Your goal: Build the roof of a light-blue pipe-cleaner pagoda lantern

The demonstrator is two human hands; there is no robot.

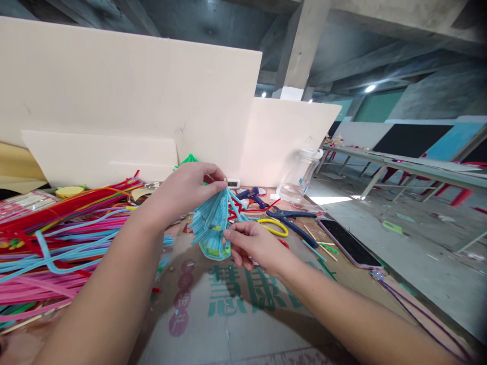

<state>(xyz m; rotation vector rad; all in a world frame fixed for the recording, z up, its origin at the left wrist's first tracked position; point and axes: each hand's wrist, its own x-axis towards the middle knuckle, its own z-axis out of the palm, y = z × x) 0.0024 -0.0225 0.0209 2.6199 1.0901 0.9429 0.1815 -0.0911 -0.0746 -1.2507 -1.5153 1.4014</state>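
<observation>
A light-blue cone-shaped piece built from pipe cleaners (209,223), with a green patch near its lower rim, is held up over the cardboard. My left hand (198,177) is closed on its tip from above. At the cone's lower right edge, my right hand (254,246) has its thumb and forefinger pinched on it, the other fingers curled below. What exactly lies between those right fingertips is partly hidden. Behind the cone sit a dark blue glue gun (253,196) and yellow-handled scissors (276,227).
Bundles of coloured pipe cleaners (76,248) cover the left side. Blue-handled pliers (297,223), a phone (348,242) and a clear water jug (299,177) are on the right. Pale boards (125,96) stand at the back. Printed cardboard (205,334) covers the tabletop.
</observation>
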